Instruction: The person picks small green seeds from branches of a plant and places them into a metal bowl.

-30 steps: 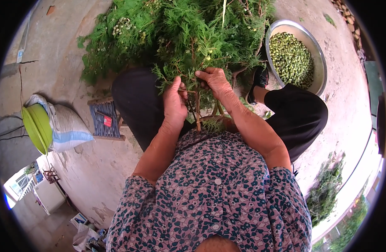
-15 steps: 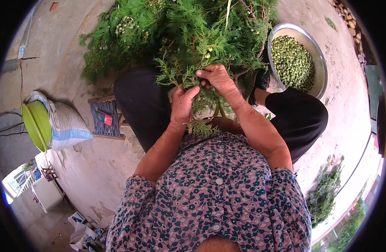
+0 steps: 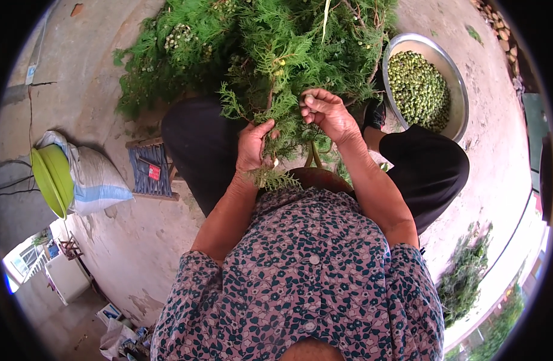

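Observation:
My left hand (image 3: 253, 143) is closed round the stem of a leafy evergreen branch (image 3: 276, 90), whose cut end comes out near my shirt. Small pale green cones (image 3: 279, 68) show among its sprays. Just right of the branch, my right hand (image 3: 331, 114) has its fingers curled and pinched together; what lies in them, if anything, is too small to make out. Beyond both hands spreads a heap of cut evergreen branches (image 3: 168, 66). To the right stands a metal basin (image 3: 460, 90) holding many green cones (image 3: 417, 90).
A low wooden stool with a dark woven seat (image 3: 150, 170) stands at left, with a small red packet on it. Further left are a white sack (image 3: 99, 180) and a lime-green basin (image 3: 51, 180). More greenery (image 3: 469, 277) lies at lower right. My bent knees flank the branch.
My right hand has drawn away from the branch toward the right, fingers still curled. My left hand has shifted slightly left and down, keeping its hold on the branch.

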Demonstrator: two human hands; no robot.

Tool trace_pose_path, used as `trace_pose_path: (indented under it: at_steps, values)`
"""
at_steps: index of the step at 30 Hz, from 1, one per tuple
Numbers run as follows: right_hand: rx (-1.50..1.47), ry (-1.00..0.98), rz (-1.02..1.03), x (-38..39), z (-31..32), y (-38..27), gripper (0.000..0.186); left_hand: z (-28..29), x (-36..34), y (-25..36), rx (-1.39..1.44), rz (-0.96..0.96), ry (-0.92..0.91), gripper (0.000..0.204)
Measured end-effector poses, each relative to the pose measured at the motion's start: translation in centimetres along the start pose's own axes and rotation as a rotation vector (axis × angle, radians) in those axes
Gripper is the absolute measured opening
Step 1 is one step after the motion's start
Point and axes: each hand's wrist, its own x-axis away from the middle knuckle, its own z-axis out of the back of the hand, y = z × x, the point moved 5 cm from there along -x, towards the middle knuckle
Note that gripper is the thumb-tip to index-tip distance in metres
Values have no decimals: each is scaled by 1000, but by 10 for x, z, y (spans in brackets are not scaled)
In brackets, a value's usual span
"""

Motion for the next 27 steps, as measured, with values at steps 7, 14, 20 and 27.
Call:
trace_pose_path:
  at_steps: [7, 14, 20, 27]
  values:
    - [124, 129, -7, -7, 0, -11, 10, -4, 5, 3, -36, -19, 72, 16]
    - [1087, 143, 458, -23, -40, -20, 20, -9, 6, 4, -206, -115, -16, 13]
    - [1302, 198, 590, -15, -52, -16, 12, -8, 8, 6, -298, -91, 53, 11]
    - [1127, 118, 204, 2, -39, -12, 18, -5, 6, 5, -274, -70, 50, 7]
